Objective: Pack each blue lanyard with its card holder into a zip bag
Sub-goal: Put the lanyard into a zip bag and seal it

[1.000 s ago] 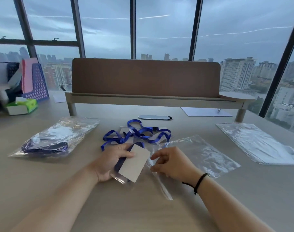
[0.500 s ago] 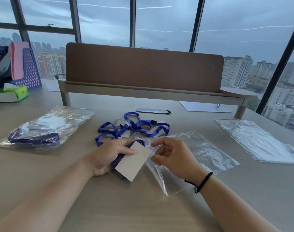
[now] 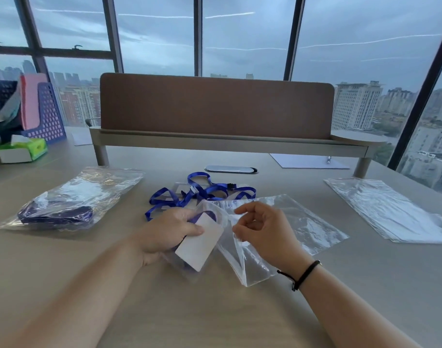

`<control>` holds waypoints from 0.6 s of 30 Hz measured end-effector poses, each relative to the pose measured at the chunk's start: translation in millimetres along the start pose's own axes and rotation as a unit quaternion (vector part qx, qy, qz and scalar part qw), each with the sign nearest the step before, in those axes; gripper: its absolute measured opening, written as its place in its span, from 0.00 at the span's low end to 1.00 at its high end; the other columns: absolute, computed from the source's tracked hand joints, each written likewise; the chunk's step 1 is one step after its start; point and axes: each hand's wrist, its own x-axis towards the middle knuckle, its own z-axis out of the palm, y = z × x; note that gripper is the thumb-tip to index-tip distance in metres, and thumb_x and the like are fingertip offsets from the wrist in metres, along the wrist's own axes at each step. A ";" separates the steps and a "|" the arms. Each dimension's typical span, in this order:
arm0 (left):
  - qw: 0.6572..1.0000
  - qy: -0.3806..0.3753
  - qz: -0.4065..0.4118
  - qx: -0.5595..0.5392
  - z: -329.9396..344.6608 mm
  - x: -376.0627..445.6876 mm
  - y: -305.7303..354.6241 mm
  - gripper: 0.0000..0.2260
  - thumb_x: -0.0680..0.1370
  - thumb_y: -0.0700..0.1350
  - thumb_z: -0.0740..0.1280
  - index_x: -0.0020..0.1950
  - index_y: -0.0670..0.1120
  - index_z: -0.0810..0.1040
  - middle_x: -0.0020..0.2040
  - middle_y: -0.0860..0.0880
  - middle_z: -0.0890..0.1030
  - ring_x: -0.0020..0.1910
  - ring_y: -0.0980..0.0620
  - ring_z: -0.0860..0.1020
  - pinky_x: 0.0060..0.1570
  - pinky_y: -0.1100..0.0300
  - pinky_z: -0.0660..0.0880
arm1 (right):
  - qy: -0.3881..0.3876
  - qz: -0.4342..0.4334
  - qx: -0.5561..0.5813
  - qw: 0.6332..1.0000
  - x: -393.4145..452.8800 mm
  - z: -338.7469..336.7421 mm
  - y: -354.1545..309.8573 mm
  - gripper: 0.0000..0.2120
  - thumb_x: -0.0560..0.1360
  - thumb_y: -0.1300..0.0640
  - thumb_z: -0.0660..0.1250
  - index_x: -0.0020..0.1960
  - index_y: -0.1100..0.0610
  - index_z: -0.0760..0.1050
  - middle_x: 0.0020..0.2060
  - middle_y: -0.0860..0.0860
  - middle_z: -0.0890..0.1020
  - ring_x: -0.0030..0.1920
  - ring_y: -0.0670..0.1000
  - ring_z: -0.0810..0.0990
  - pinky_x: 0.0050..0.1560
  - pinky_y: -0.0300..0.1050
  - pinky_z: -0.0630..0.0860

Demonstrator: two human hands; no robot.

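My left hand point(image 3: 168, 231) grips a clear card holder point(image 3: 201, 241) with a white card inside and a folded blue lanyard bunched under the fingers. My right hand point(image 3: 262, 231) pinches the near rim of an open clear zip bag point(image 3: 297, 227) and lifts it off the desk, right next to the card holder's upper corner. Behind both hands a loose pile of blue lanyards point(image 3: 202, 193) with card holders lies on the desk. At the left lies a zip bag point(image 3: 71, 202) with a blue lanyard packed inside.
A stack of unused zip bags point(image 3: 393, 212) lies at the right. A brown desk divider on a raised shelf point(image 3: 217, 109) crosses the back. A green tissue box point(image 3: 21, 150) and a purple file rack point(image 3: 47, 114) stand far left. A cable port cover point(image 3: 231, 169) sits behind the lanyards.
My right hand has lifted the near edge of the zip bag off the desk and opened its mouth. My left hand has brought the card holder closer to that opening.
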 end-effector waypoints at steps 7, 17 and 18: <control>0.860 0.110 0.141 0.478 30.5 -19.6 36.1 0.10 0.80 0.42 0.58 0.54 0.55 0.74 0.38 0.54 0.74 0.37 0.53 0.76 0.34 0.58 0.70 | -0.003 0.007 0.061 0.998 1.4 -4.2 -0.7 0.11 0.73 0.67 0.72 0.51 0.55 0.78 0.32 0.52 0.85 0.34 0.50 0.83 0.43 0.41 0.81; 0.653 0.070 0.285 0.698 62.9 -5.9 22.0 0.18 0.82 0.40 0.55 0.71 0.51 0.68 0.59 0.48 0.78 0.54 0.45 0.78 0.38 0.56 0.69 | -0.002 -0.015 0.033 0.999 2.2 -5.2 -0.8 0.13 0.76 0.67 0.69 0.54 0.51 0.79 0.35 0.49 0.83 0.34 0.46 0.81 0.43 0.40 0.80; 0.642 0.063 0.307 0.700 63.9 -2.3 21.4 0.18 0.82 0.40 0.56 0.70 0.52 0.70 0.60 0.49 0.78 0.55 0.45 0.79 0.37 0.57 0.67 | -0.004 -0.015 0.030 0.999 1.8 -5.4 -1.4 0.13 0.76 0.67 0.68 0.55 0.52 0.79 0.35 0.49 0.82 0.34 0.45 0.80 0.41 0.38 0.79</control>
